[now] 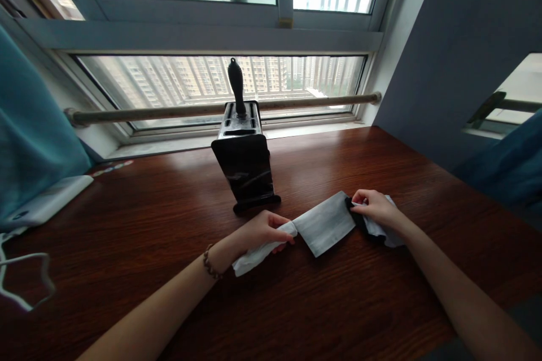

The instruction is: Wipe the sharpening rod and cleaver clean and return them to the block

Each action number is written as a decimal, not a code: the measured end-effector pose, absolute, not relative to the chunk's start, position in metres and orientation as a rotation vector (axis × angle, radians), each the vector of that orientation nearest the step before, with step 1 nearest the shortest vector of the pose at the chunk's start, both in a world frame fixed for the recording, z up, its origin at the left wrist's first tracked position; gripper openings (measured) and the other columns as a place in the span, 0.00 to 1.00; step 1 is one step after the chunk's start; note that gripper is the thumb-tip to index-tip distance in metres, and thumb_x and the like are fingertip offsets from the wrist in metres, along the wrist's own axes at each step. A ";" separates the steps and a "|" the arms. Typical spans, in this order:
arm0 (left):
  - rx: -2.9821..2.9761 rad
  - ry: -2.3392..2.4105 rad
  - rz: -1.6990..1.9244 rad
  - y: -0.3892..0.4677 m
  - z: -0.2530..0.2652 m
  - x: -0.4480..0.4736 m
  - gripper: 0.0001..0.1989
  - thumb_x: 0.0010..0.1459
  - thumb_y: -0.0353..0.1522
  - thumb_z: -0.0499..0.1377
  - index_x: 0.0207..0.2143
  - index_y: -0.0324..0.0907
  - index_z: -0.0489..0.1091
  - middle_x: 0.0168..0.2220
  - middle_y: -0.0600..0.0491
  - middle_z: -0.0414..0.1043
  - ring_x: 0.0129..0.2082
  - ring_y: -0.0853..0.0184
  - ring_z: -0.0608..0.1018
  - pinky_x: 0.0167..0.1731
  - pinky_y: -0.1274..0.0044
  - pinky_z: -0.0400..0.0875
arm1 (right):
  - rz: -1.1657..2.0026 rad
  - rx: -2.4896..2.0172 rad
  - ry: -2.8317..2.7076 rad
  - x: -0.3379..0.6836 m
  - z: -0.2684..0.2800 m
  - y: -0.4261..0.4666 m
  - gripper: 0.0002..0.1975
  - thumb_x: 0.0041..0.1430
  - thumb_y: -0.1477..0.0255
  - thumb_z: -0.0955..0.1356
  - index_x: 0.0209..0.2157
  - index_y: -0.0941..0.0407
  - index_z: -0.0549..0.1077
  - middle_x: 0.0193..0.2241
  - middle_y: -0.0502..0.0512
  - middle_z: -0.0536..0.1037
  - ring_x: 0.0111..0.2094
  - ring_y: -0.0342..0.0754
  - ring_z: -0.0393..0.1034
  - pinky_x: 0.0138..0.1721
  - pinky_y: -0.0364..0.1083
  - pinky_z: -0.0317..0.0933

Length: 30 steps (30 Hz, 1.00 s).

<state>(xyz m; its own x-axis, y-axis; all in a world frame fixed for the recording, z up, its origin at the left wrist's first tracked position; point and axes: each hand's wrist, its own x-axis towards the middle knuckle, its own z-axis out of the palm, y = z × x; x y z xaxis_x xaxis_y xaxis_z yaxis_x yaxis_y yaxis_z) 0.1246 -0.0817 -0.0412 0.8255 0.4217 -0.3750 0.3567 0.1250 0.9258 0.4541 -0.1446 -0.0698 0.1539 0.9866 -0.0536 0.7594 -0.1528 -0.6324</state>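
Note:
My left hand (267, 231) is closed on a white folded tissue (254, 259), which trails toward the wrist. Its fingertips reach the near corner of a flat, pale grey rectangular sheet (326, 224) on the wooden table; cloth or paper, I cannot tell. At the sheet's right end, my right hand (376, 208) pinches a black piece of cloth (358, 215). Crumpled white tissue (392, 237) sticks out beneath that palm. Just beyond my left hand stands a black knife block (245, 169) with a slotted metal top, and one dark handle (236, 82) rises from it.
The reddish-brown table (190, 304) runs up to a window with a horizontal rail (169, 114). A white box-like device (51, 200) and a white cable (25, 299) lie at the left, beside a blue curtain (34, 124). A grey wall (449, 67) bounds the right.

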 end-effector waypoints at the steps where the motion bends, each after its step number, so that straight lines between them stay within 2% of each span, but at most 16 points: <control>1: 1.478 0.658 0.055 -0.082 -0.042 0.125 0.14 0.47 0.37 0.62 0.33 0.35 0.73 0.21 0.56 0.65 0.20 0.76 0.64 0.21 0.82 0.57 | 0.635 -2.003 -1.644 0.454 -0.070 -0.144 0.08 0.46 0.69 0.68 0.29 0.58 0.72 0.29 0.52 0.73 0.32 0.47 0.66 0.33 0.43 0.56; 14: 1.493 0.669 0.069 -0.082 -0.043 0.123 0.14 0.47 0.37 0.62 0.34 0.36 0.73 0.21 0.55 0.65 0.20 0.75 0.64 0.21 0.81 0.57 | 0.404 -2.239 -1.491 0.451 -0.070 -0.143 0.03 0.48 0.73 0.67 0.27 0.58 0.69 0.29 0.54 0.75 0.32 0.48 0.68 0.32 0.43 0.56; 24: 1.472 0.704 0.049 -0.084 -0.038 0.123 0.15 0.45 0.38 0.63 0.33 0.37 0.73 0.21 0.56 0.65 0.20 0.75 0.65 0.22 0.81 0.58 | 0.599 -1.924 -1.690 0.448 -0.075 -0.146 0.09 0.50 0.67 0.67 0.32 0.57 0.72 0.32 0.54 0.75 0.35 0.48 0.69 0.36 0.43 0.58; 30: 1.495 0.683 0.036 -0.083 -0.039 0.124 0.15 0.46 0.38 0.62 0.33 0.36 0.73 0.21 0.56 0.65 0.20 0.75 0.64 0.22 0.81 0.57 | 0.436 -2.095 -1.593 0.446 -0.072 -0.145 0.06 0.51 0.68 0.67 0.29 0.57 0.71 0.30 0.53 0.75 0.33 0.48 0.68 0.34 0.43 0.57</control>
<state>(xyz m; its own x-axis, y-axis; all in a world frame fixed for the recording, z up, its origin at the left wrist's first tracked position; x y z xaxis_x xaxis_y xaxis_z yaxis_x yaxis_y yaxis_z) 0.1240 -0.0827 -0.0386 0.8142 0.4273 -0.3929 0.3837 0.1117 0.9167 0.4464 -0.1449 -0.0718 0.2755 0.9608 0.0295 0.8118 -0.2161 -0.5425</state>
